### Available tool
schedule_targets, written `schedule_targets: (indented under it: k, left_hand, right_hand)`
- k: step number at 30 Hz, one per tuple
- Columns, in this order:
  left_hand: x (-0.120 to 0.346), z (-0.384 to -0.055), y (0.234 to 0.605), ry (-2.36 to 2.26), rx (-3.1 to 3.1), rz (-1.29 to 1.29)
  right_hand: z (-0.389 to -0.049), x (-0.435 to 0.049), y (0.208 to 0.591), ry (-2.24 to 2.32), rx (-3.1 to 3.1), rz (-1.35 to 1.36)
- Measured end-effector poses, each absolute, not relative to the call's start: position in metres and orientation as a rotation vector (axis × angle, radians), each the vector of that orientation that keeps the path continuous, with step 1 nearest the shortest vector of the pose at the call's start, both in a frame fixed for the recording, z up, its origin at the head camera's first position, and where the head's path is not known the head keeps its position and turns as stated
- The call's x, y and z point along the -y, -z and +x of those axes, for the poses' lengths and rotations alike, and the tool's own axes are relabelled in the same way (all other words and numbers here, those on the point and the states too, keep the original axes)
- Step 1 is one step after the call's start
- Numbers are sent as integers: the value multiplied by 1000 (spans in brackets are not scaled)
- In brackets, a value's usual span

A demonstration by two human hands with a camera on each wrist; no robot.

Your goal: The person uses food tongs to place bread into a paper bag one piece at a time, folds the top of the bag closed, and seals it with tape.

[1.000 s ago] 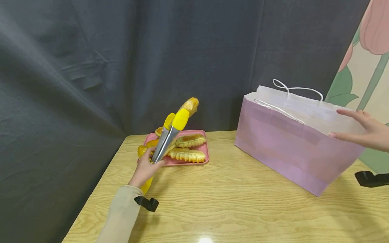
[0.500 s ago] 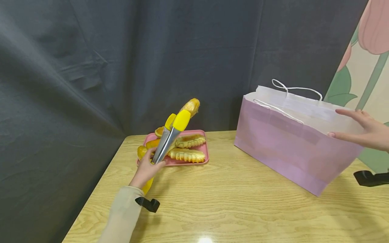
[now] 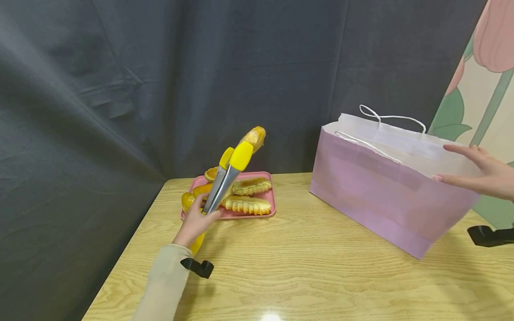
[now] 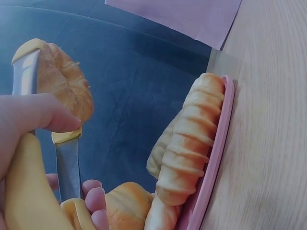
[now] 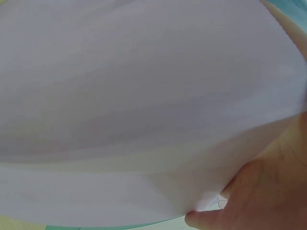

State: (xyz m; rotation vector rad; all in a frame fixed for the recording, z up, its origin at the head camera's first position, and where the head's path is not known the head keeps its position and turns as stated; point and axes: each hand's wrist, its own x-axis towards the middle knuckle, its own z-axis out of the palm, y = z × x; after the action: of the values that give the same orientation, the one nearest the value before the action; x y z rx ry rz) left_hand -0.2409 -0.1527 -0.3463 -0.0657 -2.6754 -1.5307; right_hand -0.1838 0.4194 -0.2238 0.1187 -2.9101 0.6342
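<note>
A golden pastry [image 3: 257, 136] is held aloft at the centre of the frame between the yellow tips of metal tongs [image 3: 220, 189], which are gripped in the curled left hand [image 3: 195, 223]. Just below, more pastries [image 3: 246, 205] are carried on a pink tray [image 3: 274, 198]. At right, a lilac paper bag [image 3: 373, 191] is touched at its opening by the right hand [image 3: 487, 174], thumb and finger spread. Tray and bag are set on a wood-grained worktop [image 3: 289, 263].

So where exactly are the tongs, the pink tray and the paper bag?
Tongs [image 3: 222, 187], head view: on one metal arm.
Pink tray [image 3: 271, 196], head view: on the bare floor near its right end.
Paper bag [image 3: 373, 191], head view: on its lilac front.
</note>
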Motion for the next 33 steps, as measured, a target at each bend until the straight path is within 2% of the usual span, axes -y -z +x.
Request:
schedule_targets:
  k: [33]
  left_hand:
    - [140,-245,335,1586,2704,-63]
  right_hand:
    - [-179,-415,223,-662,2919,93]
